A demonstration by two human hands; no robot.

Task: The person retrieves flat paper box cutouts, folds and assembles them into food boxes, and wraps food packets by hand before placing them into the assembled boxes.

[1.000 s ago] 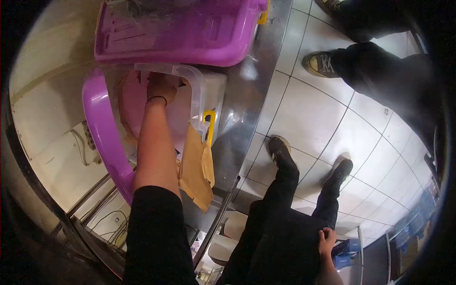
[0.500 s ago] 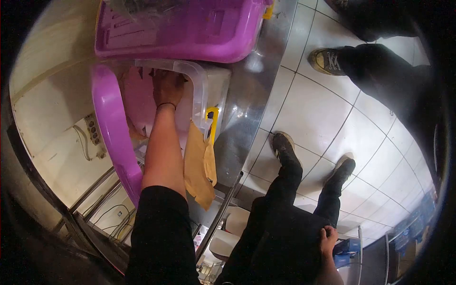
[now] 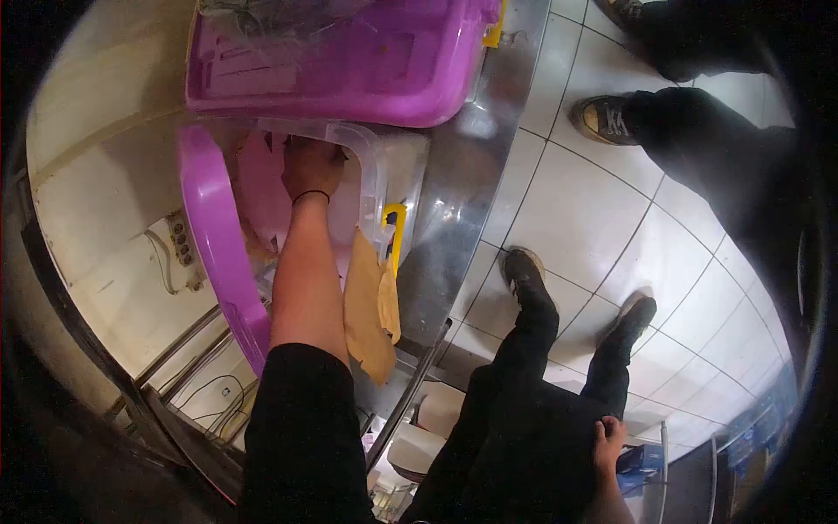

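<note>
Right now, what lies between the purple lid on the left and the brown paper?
The left forearm crosses between the purple lid and the brown paper, as the head view shows; the left hand is in the bin.

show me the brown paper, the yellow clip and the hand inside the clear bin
Brown paper [image 3: 365, 310], head view: its broad middle
Yellow clip [image 3: 400, 236], head view: its long outer bar
Left hand [image 3: 312, 168], head view: the back of the hand
</note>
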